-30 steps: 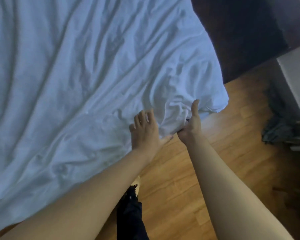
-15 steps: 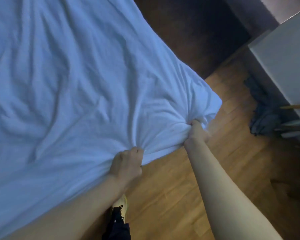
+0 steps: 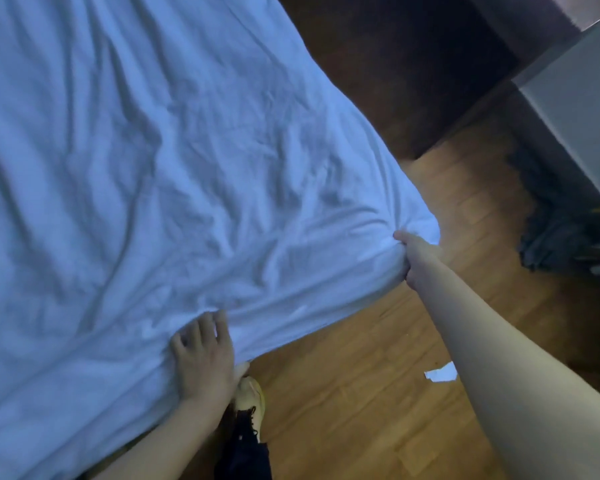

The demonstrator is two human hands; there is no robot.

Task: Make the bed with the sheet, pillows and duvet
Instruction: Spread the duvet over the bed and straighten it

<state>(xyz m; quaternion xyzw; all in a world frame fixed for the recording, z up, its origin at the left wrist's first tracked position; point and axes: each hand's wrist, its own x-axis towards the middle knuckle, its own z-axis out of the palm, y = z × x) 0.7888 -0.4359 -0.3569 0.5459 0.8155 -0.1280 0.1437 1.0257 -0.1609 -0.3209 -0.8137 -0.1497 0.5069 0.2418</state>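
Observation:
A wrinkled white sheet (image 3: 160, 174) covers the bed and fills the left and middle of the view. My right hand (image 3: 418, 259) is closed on the sheet's near right corner, where the cloth bunches into tight folds. My left hand (image 3: 205, 358) lies on the sheet's near edge with the fingers spread on top and the thumb under the hem. No pillows or duvet are in view.
Wooden floor (image 3: 378, 375) runs along the bed's near side. My foot in a yellow shoe (image 3: 252, 400) stands by the bed edge. A scrap of white paper (image 3: 440, 374) lies on the floor. A grey cabinet (image 3: 582, 109) and dark cloth (image 3: 551, 237) are at the right.
My left hand has gone from a closed fist on the sheet's edge to spread fingers resting on it. My right hand keeps its grip on the corner. The view has shifted closer.

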